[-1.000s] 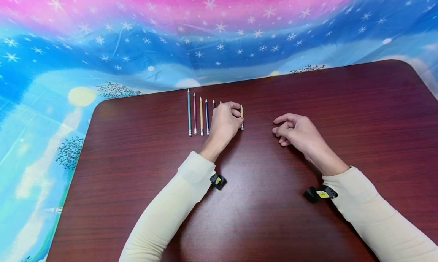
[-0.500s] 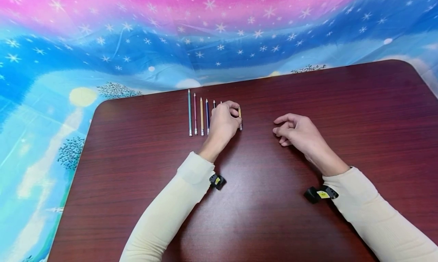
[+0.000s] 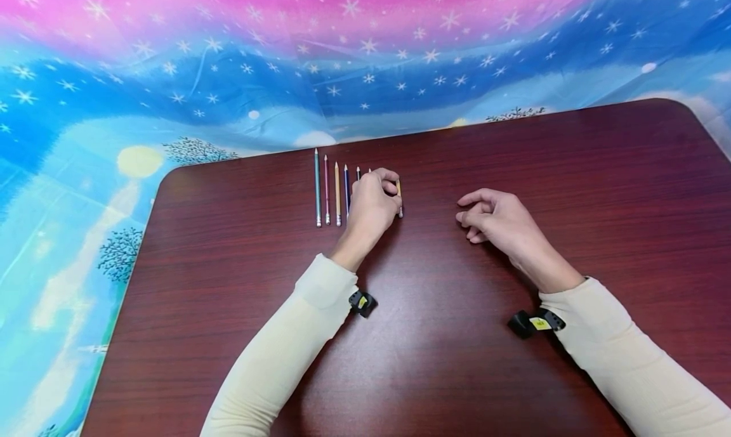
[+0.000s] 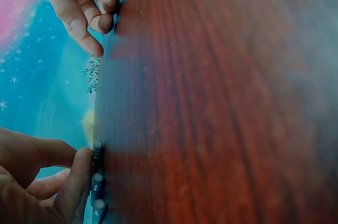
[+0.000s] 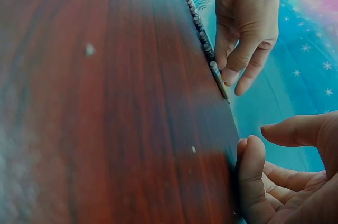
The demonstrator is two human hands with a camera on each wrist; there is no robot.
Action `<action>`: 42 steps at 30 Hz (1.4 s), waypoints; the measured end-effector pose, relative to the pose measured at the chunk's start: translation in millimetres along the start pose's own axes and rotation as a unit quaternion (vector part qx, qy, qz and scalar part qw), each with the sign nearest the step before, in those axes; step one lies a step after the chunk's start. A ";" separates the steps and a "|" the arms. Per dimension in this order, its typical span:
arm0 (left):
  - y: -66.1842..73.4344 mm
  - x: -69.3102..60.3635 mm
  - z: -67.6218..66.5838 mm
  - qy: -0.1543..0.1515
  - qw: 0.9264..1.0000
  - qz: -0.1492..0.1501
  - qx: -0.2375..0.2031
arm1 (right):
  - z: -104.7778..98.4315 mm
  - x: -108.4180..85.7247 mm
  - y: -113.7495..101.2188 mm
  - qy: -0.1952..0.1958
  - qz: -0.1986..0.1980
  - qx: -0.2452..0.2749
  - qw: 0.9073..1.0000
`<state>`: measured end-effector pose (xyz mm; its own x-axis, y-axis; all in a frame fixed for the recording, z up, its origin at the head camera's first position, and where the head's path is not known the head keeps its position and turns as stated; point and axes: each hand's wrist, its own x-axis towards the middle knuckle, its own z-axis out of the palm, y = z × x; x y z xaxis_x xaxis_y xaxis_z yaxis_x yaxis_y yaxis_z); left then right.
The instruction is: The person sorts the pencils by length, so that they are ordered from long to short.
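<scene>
My left hand (image 3: 370, 202) pinches a short yellow pencil (image 3: 399, 189) at the right end of a row of pencils on the table. To its left lie a long teal pencil (image 3: 317, 189), a dark pink pencil (image 3: 327, 193), a longer yellow pencil (image 3: 337, 193) and a dark blue pencil (image 3: 346, 183), tips away from me, erasers towards me. A black pencil (image 3: 358, 172) and another tip show past the hand, which hides the rest of them. In the left wrist view, pencil eraser ends (image 4: 97, 179) line up by the thumb. My right hand (image 3: 499, 224) holds nothing, fingers loosely bent.
The dark red-brown table (image 3: 434, 335) has rounded corners, its far edge just beyond the pencil tips. Behind it hangs a pink and blue snowflake-patterned cloth (image 3: 365, 63). A small black wrist camera (image 3: 363, 302) sits on each cream sleeve (image 3: 285, 342).
My left hand has slid the short yellow pencil slightly left, closer to the row. The right hand has stayed in place.
</scene>
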<state>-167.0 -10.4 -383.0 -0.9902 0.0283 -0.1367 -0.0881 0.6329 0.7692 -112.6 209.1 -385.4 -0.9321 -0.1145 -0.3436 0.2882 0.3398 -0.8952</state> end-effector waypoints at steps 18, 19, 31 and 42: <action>0.2 -1.4 -2.2 0.001 1.000 0.003 0.005 | -1.0 1.8 0.1 0.003 0.004 0.008 1.000; 0.0 -1.5 -2.2 0.002 1.000 0.003 0.004 | -1.0 1.8 0.2 0.003 0.004 0.008 1.000; 0.0 -0.8 -0.2 -0.003 1.000 0.021 0.015 | -0.3 1.8 1.3 0.002 0.002 0.011 1.000; 0.3 -3.4 -0.5 -0.005 0.999 0.030 0.013 | -0.6 1.0 1.5 0.000 0.000 0.008 1.000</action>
<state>-163.8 -10.7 -382.0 -0.9925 0.0743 -0.0969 -0.0257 0.6492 0.7602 -113.2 210.0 -386.9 -0.9323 -0.1147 -0.3430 0.2912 0.3246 -0.8999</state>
